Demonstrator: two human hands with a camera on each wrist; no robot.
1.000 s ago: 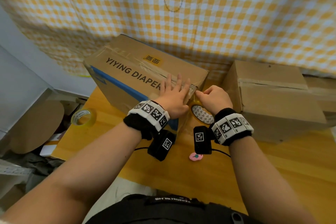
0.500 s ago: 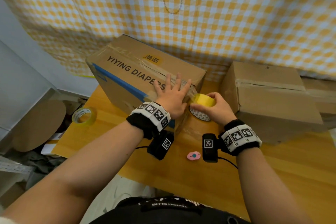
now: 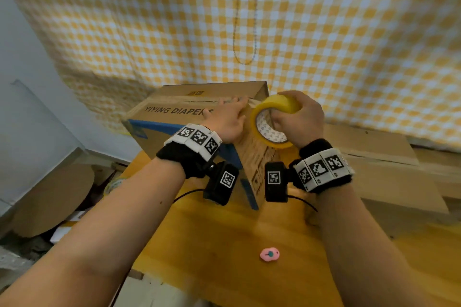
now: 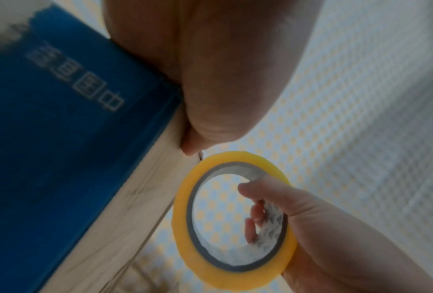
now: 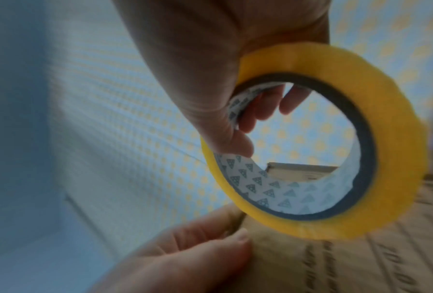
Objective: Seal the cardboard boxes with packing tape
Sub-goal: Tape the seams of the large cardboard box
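Note:
A brown cardboard box point(image 3: 174, 112) printed "YIYING DIAPERS", with a blue stripe point(image 4: 47, 138), stands on the yellow table point(image 3: 249, 232). My left hand point(image 3: 228, 117) lies flat with straight fingers on the box's top near its right end, over the taped seam. My right hand point(image 3: 296, 117) grips a yellow roll of packing tape point(image 3: 273, 121) at the box's top right corner, thumb outside and fingers inside the core point(image 5: 260, 103). The roll point(image 4: 233, 218) hangs just off the box's edge in the left wrist view, and the roll point(image 5: 336, 138) fills the right wrist view.
A second brown box point(image 3: 389, 167) sits on the table to the right. A small pink cutter point(image 3: 269, 254) lies on the table in front. A second tape roll point(image 3: 113, 184) lies left of the table amid cardboard scraps point(image 3: 50, 197). A yellow checked curtain point(image 3: 299, 32) hangs behind.
My right hand has lifted the tape roll from the box's right side up to its top corner. The left hand slid along the top, and the view moved closer and lower.

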